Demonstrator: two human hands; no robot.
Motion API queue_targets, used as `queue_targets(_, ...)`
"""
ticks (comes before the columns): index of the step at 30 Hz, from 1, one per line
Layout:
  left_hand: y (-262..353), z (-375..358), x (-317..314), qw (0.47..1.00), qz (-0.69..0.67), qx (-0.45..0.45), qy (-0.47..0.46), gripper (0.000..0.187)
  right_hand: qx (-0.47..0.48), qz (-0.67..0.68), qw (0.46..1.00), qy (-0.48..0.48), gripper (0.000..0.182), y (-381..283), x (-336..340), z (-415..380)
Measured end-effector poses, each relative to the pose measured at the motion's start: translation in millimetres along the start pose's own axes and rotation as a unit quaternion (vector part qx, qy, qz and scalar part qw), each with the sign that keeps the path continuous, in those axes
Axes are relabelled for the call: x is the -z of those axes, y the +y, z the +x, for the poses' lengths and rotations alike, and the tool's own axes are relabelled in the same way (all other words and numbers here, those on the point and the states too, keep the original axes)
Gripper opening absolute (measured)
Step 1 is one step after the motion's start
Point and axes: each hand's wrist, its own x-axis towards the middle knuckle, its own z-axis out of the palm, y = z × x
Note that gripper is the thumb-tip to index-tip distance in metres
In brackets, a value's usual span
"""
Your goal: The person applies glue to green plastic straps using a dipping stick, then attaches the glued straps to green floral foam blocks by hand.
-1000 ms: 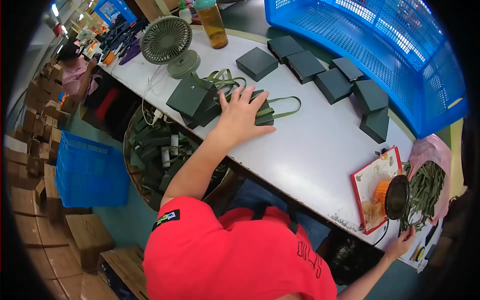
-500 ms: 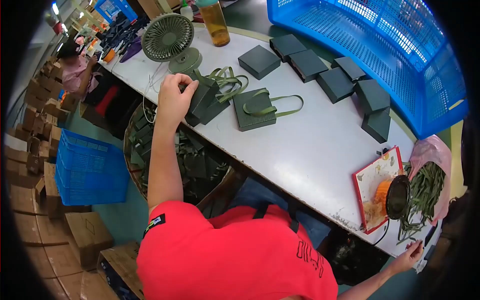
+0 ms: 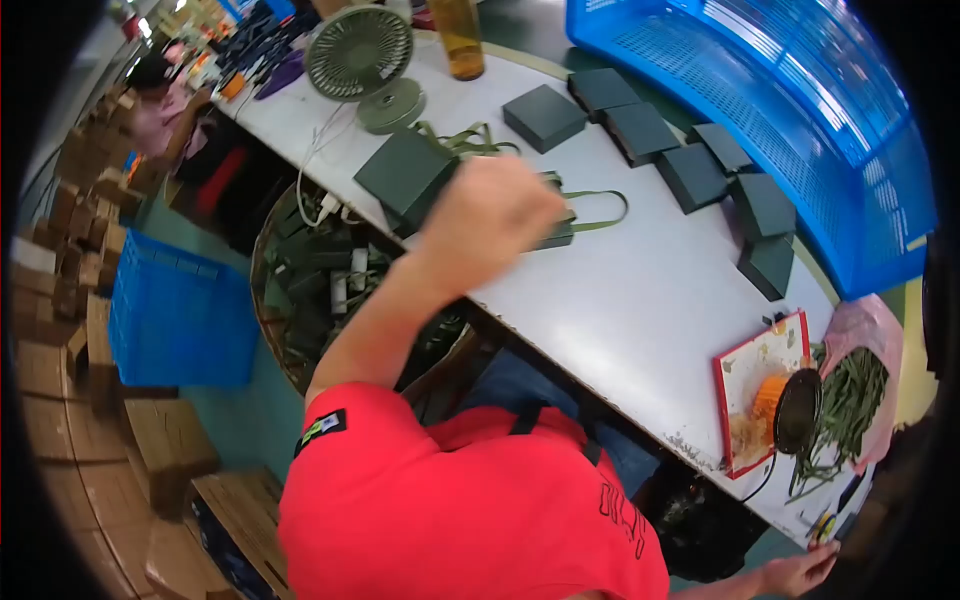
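My left hand (image 3: pixel 497 212), blurred by motion, is over the front half of the table, its fingers smeared. It partly covers a dark green box (image 3: pixel 557 238) with a green ribbon loop (image 3: pixel 602 208). Just left of the hand, another dark green box (image 3: pixel 405 172) rests on top of others, with loose ribbons (image 3: pixel 468 138) behind it. Low at the right table corner is my right hand (image 3: pixel 803 571), its fingers pinched together; what they hold, if anything, is too small to name. A small yellow and black object (image 3: pixel 823 526) lies just above those fingertips.
Several dark boxes (image 3: pixel 693 177) line the back beside a blue crate (image 3: pixel 850 250). A fan (image 3: pixel 360 55) and an amber bottle (image 3: pixel 457 40) stand at the left. Right are a red-edged board (image 3: pixel 735 385), an orange roll (image 3: pixel 768 397) and cut ribbons (image 3: pixel 850 400). Below sits a filled bin (image 3: pixel 262 300).
My left hand has left the box at the left and moved right, over the ribboned box. The left box now shows a broad face upward. My right hand is lower; the view has shifted.
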Motion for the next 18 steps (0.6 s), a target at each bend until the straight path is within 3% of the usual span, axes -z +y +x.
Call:
queue_targets(1, 11.4, 6.3, -18.1, 1.000, 0.007, -0.012, -0.007, 0.020, 0.033, -0.005, 0.999, 0.006, 0.031, -28.0, 2.0, -6.9)
queue_targets(2, 18.6, 8.3, -32.5, 0.992, 0.109, -0.012, -0.060, 0.031, 0.065, -0.007, 0.998, 0.011, 0.032, -49.1, 0.5, -13.4)
queue_targets(4, 2.4, 8.4, -59.7, 0.984, 0.159, -0.019, -0.077, 0.041, 0.116, 0.001, 0.993, -0.003, 0.030, -57.3, -0.9, -18.8)
queue_targets(7, -10.4, 15.6, -57.9, 0.948, 0.259, 0.121, -0.139, 0.054, 0.127, 0.032, 0.991, -0.011, 0.027, -67.3, 3.6, -26.7)
queue_targets(8, -17.8, 14.7, -54.7, 0.923, 0.298, 0.158, -0.187, 0.071, 0.120, 0.043, 0.992, -0.013, 0.026, -70.0, 4.0, -27.6)
queue_targets(11, -18.9, 17.2, -38.2, 0.874, 0.277, 0.255, -0.307, 0.074, 0.128, 0.119, 0.984, -0.040, 0.024, -72.9, 1.7, -29.6)
queue_targets(18, -39.3, -0.9, -49.7, 0.895, 0.290, 0.239, -0.240, 0.076, 0.105, 0.074, 0.991, -0.040, 0.024, -111.2, -4.9, -49.7)
